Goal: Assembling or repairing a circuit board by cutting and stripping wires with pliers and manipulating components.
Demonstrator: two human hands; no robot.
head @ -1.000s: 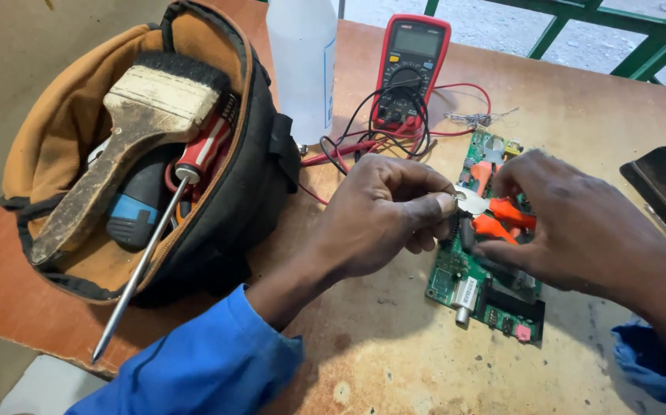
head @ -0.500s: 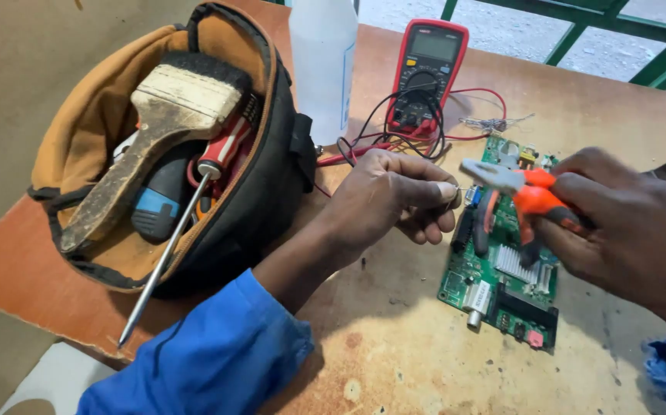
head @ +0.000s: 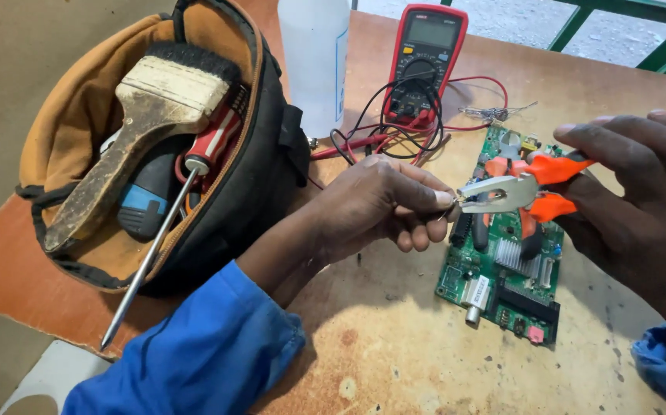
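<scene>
- Mid-frame, our left hand (head: 371,204) pinches something small we cannot make out, at the pliers' tip.
- Our right hand (head: 641,207) grips orange-handled pliers (head: 517,190) above the green circuit board (head: 502,261) on the desk (head: 394,346).
- Upper centre, we see a red multimeter (head: 425,61).
- Upper left sits a tool bag (head: 141,146).

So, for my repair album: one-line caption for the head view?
Right hand grips orange-handled pliers against the left hand's fingers, above a green circuit board.

One head-worn view looks steeply down, close over the worktable (head: 394,353).
</scene>
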